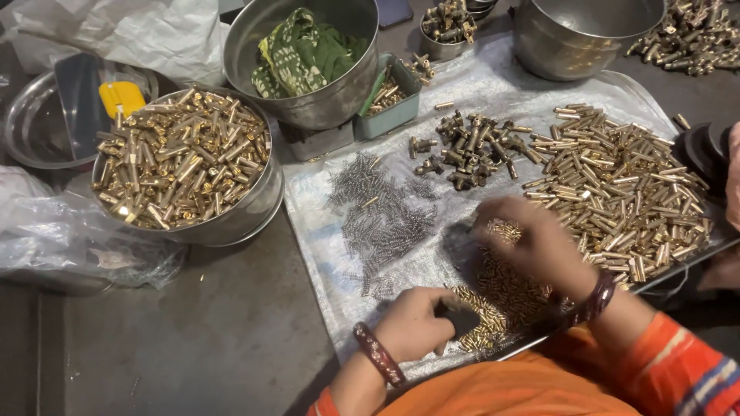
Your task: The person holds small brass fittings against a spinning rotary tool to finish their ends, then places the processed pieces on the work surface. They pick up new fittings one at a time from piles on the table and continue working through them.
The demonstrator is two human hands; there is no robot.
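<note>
L hand [412,323]: fingers curled round small dark tool [459,317], near edge of tray [694,258] | R hand [536,243]: blurred, over small brass pins [501,296], fingers bent, can't tell if holding any | springs [381,216] left of hands | brass tubes [624,192] right, partly cut off | bowl of brass parts [185,158] far left on desk [208,331]

At the upper left of the frame a steel-grey bowl [258,202] brims with shiny gold-coloured brass tubes [183,158]. Above centre, a silvery pot [324,104] holds a green cloth [304,50] patterned in pale yellow. A small tray [401,108] beside it is dull teal. At centre, the springs [381,216] are grey on a pale, silvery sheet [478,92]. A yellow tool [121,98] shows far left. At the bottom, the sleeves [663,362] are orange with striped cuffs, the bangles [378,354] dark red.
</note>
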